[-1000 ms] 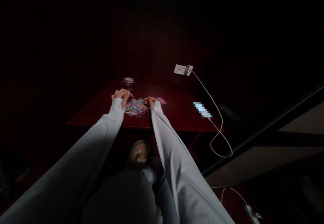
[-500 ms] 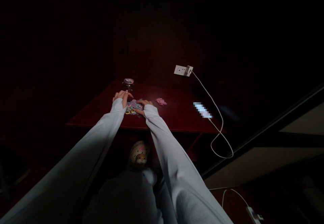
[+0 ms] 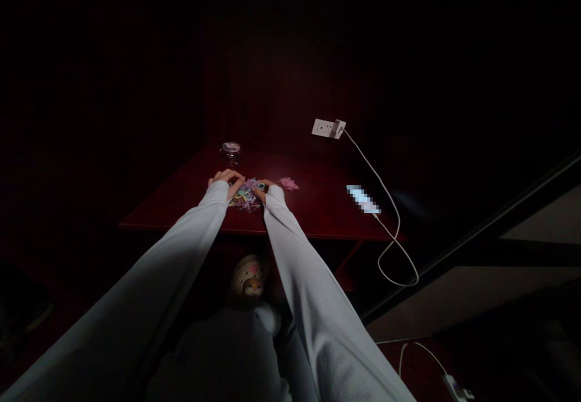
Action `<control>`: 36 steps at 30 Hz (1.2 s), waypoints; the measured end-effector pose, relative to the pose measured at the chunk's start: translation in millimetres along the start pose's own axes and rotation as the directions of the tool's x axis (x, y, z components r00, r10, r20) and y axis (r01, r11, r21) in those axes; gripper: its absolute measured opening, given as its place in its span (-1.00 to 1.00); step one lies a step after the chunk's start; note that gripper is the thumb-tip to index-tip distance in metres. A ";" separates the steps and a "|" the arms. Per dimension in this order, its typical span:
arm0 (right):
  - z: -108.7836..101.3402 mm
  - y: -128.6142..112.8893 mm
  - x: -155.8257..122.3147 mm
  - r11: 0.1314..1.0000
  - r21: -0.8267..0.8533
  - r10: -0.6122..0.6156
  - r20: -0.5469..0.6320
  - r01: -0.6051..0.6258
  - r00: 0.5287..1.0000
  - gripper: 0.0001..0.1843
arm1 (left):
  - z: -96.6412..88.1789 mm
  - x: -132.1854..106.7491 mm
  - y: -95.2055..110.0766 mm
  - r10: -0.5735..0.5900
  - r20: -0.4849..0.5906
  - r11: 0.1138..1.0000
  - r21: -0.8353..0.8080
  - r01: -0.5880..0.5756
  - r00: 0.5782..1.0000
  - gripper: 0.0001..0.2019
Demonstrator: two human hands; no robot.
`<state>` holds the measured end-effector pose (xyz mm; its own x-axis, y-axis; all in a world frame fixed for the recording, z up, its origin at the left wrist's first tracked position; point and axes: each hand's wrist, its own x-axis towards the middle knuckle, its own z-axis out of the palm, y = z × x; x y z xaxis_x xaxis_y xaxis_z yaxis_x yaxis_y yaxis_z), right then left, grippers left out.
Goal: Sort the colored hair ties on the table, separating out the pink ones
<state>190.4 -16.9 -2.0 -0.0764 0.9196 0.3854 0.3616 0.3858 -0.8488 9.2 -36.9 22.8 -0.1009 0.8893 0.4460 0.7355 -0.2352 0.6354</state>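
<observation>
On a dark red table lies a heap of small pastel rubber bands. My left hand curls its fingers round the left side of the heap. My right hand cups the right side, its fingers bent into the bands. The two hands stand close together with the heap bunched between them. A smaller pink clump of bands lies apart, just right of my right hand. A small clear jar with a pale lid stands behind the hands.
A white wall socket with a charger sits on the back panel; its white cable runs down to a lit phone on the table's right and loops off the edge. A patterned slipper shows below. The surroundings are dark.
Both hands have drawn together, squeezing the spread bands into a tighter heap. My right hand left the pink clump and moved left.
</observation>
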 end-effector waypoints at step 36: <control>-3.1 -2.5 8.3 0.935 0.333 0.222 -0.286 -0.120 0.932 -0.83 | 19.0 16.2 -36.0 -0.010 -0.044 0.993 -0.119 0.005 0.999 -0.70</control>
<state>191.8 -10.5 4.4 0.2745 0.9215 0.2748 0.0374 0.2753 -0.9606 -6.2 -6.5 -4.8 -0.1377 0.8735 0.4669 0.6504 -0.2757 0.7078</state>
